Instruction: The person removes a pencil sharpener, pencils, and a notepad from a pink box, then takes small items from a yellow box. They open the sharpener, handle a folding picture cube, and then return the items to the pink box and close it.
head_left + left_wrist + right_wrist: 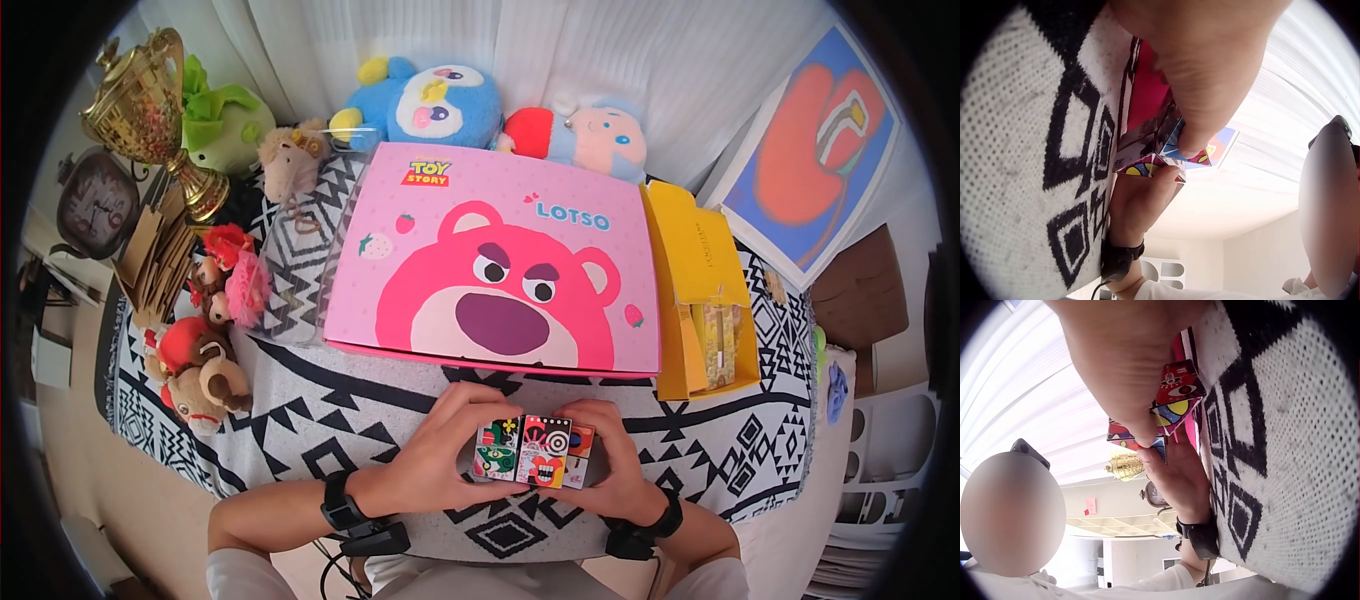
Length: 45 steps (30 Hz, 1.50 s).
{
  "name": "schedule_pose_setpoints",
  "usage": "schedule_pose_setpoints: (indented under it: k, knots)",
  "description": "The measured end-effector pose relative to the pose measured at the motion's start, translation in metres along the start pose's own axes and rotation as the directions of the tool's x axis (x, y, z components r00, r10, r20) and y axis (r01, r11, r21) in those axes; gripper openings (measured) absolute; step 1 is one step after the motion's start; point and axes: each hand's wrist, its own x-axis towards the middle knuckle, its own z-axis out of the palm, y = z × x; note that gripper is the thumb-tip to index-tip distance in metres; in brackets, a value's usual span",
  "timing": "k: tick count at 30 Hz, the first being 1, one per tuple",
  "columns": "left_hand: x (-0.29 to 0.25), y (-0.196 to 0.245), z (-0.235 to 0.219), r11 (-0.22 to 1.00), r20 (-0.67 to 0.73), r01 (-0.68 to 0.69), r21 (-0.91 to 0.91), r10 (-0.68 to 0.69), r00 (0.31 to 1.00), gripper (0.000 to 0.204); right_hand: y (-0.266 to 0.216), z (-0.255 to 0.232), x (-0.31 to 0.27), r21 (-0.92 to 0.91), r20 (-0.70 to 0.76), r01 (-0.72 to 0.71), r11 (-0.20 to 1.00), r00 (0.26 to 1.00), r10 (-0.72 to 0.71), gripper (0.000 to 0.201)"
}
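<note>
Both hands hold a small block-like object with colourful cartoon prints (545,450), just in front of the pink box in the head view. The left hand (440,450) grips its left end, thumb below and fingers above. Its right end is gripped by the right hand (612,455) in the same way. In the left wrist view the printed object (1175,144) shows angled faces between the two thumbs. The right wrist view shows red and multicoloured faces of the object (1175,403), set at angles to each other. Fingertips behind it are partly hidden.
A large pink box (400,250) lies behind the hands, a yellow box (700,250) at its right. Plush toys (205,370) and a gold trophy (150,110) stand left; more plush toys (440,105) line the back. A patterned cloth (350,400) covers the table.
</note>
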Motion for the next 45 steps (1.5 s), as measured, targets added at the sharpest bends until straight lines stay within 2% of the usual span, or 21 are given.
schedule_pose_setpoints:
  k: [4,6,10,16,18,22,24,28,31,33,36,40,42,45]
  knots:
    - [0.0,-0.001,-0.001,1.0,-0.019,0.0,-0.02,0.0,1.0,0.07,0.004,0.004,-0.006,0.109,-0.048,-0.011,0.994,0.999,0.016,0.077]
    - [0.001,-0.001,0.0,1.0,-0.036,0.0,-0.017,-0.001,0.999,0.07,0.007,0.006,-0.008,0.228,-0.091,-0.018,0.973,0.995,0.04,0.078]
    - [0.001,-0.003,0.0,0.999,-0.031,0.01,-0.037,-0.011,0.999,0.071,0.011,0.003,-0.009,0.211,-0.089,0.024,0.977,0.996,-0.005,0.079]
    - [-0.003,-0.004,0.002,0.994,-0.018,0.08,-0.077,-0.082,0.996,0.073,0.012,0.003,-0.014,0.372,-0.11,0.026,0.928,0.994,0.016,0.079]
    - [-0.001,0.0,-0.001,0.99,0.061,0.127,-0.055,-0.124,0.99,0.08,0.012,0.003,-0.014,0.411,-0.116,0.018,0.911,0.993,0.033,0.08]
    - [0.0,-0.001,0.001,0.991,0.082,0.129,-0.021,-0.127,0.989,0.08,0.01,0.002,-0.013,0.402,-0.116,0.018,0.916,0.993,0.032,0.081]
    - [-0.001,-0.001,0.002,0.982,0.122,0.182,-0.052,-0.175,0.977,0.089,0.012,0.003,-0.012,0.396,-0.13,0.044,0.917,0.992,0.008,0.082]
    - [-0.006,-0.008,0.005,0.984,0.118,0.155,-0.089,-0.144,0.982,0.097,0.011,0.004,-0.012,0.416,-0.127,0.041,0.908,0.992,0.013,0.082]
    - [-0.007,-0.007,0.005,0.973,0.154,0.206,-0.099,-0.19,0.97,0.103,0.011,0.002,-0.011,0.378,-0.13,0.056,0.924,0.992,-0.007,0.082]
    - [-0.006,-0.003,0.006,0.939,0.182,0.234,-0.252,-0.192,0.964,0.104,0.01,0.002,-0.011,0.381,-0.136,0.062,0.922,0.991,-0.01,0.079]
    - [-0.005,-0.002,0.004,0.951,0.213,0.248,-0.186,-0.207,0.955,0.102,0.01,0.001,-0.012,0.41,-0.144,0.068,0.909,0.989,-0.009,0.078]
    - [-0.005,-0.002,0.004,0.941,0.224,0.271,-0.205,-0.225,0.948,0.095,0.01,0.005,-0.012,0.501,-0.132,0.057,0.864,0.991,0.011,0.077]
    - [-0.005,-0.001,0.004,0.95,0.224,0.253,-0.182,-0.21,0.952,0.088,0.004,0.005,-0.012,0.558,-0.129,-0.048,0.828,0.981,0.144,0.078]
    - [-0.006,-0.004,0.005,0.954,0.219,0.236,-0.184,-0.194,0.956,0.086,0.011,0.003,-0.019,0.593,-0.103,-0.048,0.804,0.986,0.134,0.078]
